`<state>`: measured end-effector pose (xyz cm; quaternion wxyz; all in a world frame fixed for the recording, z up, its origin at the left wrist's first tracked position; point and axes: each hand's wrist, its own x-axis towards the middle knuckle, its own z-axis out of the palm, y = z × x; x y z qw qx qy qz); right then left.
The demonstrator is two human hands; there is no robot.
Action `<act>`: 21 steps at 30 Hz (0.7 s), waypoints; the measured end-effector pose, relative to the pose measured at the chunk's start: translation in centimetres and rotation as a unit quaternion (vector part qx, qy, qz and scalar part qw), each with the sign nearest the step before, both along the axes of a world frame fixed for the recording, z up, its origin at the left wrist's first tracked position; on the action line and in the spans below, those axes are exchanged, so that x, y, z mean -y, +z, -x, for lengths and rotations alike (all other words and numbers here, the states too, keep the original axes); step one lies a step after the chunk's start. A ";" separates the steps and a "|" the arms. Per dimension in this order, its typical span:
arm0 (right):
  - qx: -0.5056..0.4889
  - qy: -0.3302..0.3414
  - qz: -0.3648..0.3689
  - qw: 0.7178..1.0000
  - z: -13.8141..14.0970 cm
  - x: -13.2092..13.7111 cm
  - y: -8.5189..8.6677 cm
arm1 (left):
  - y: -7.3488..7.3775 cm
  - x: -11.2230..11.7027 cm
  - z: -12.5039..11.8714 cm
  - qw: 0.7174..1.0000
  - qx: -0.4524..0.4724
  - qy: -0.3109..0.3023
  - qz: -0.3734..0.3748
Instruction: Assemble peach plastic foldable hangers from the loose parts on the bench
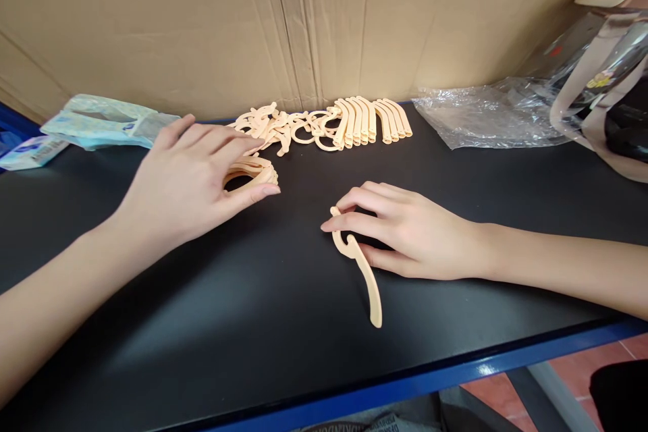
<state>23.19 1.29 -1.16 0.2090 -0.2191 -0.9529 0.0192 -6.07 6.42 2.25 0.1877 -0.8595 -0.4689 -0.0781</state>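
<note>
A pale-blue soft packet (101, 115) lies on the worktop (202, 324). The left hand (177, 179) curls around a curved stack (256, 165); whether it grips, I cannot tell. Behind sits a tangle of smooth peach pieces (263, 127), too jumbled to count. The right hand (410, 229) pinches one hooked piece (373, 287) near one crinkled, clear bag (486, 115).

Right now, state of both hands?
Left hand: closed around a bundle of curved plastic pieces.
Right hand: holding one hooked plastic piece.
</note>
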 end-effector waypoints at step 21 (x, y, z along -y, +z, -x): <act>0.002 -0.003 0.008 1.000 0.0 0.1 0.0 | 0.4 -0.7 1.2 0.978 0.122 0.051 0.165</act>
